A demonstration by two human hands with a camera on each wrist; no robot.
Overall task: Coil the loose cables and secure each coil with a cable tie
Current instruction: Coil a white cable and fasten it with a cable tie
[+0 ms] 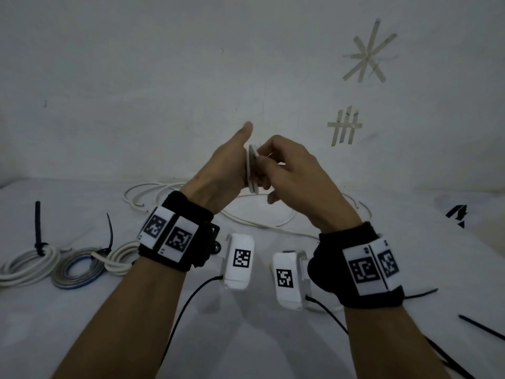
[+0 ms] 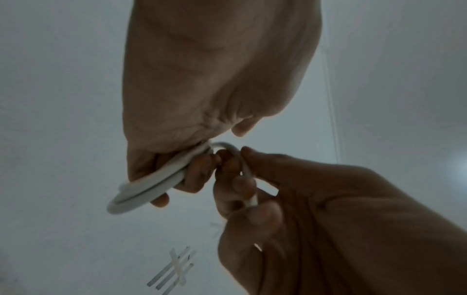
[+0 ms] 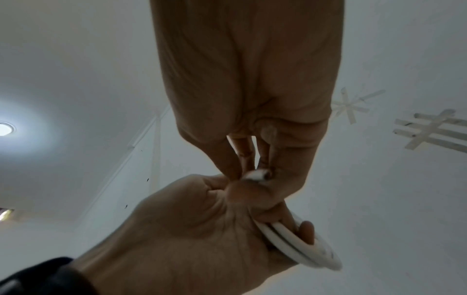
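Both hands are raised above the white surface in front of the wall. My left hand grips a small coil of white cable, its fingers curled through the loops and its thumb sticking up. My right hand pinches the free strand of the same cable close to the coil. The remaining loose white cable trails in wide loops on the surface behind my wrists. Black cable ties lie at the right.
Three coiled cables lie at the left, with black ties standing up from them. Black camera leads run from my wrists toward me. Tape marks are stuck on the wall.
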